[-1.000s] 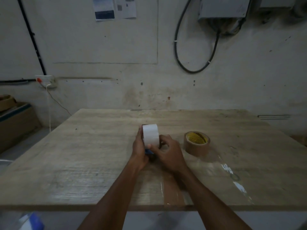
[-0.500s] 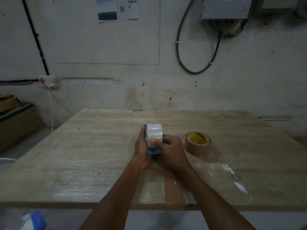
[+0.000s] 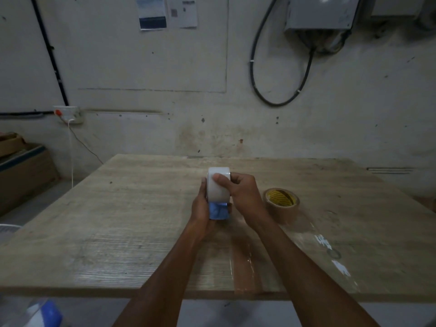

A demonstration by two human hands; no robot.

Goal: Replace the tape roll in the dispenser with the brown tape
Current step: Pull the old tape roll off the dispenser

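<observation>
Above the middle of the wooden table (image 3: pixel 118 220) I hold a blue tape dispenser (image 3: pixel 218 210) with a white tape roll (image 3: pixel 218 188) standing upright on it. My left hand (image 3: pixel 200 208) grips the dispenser from the left and below. My right hand (image 3: pixel 243 192) is closed on the white roll, thumb pressed on its outer face. The brown tape roll (image 3: pixel 282 205), with a yellow printed core, lies flat on the table just right of my right hand, untouched.
Strips of clear and brown tape (image 3: pixel 243 263) are stuck on the table near its front edge. A cardboard box (image 3: pixel 23 171) stands on the floor at the left. A blue and white object (image 3: pixel 44 315) shows below the table's front left.
Both hands have lifted the dispenser and white roll higher off the table. My right hand has moved up onto the roll, and more of the blue dispenser shows beneath it.
</observation>
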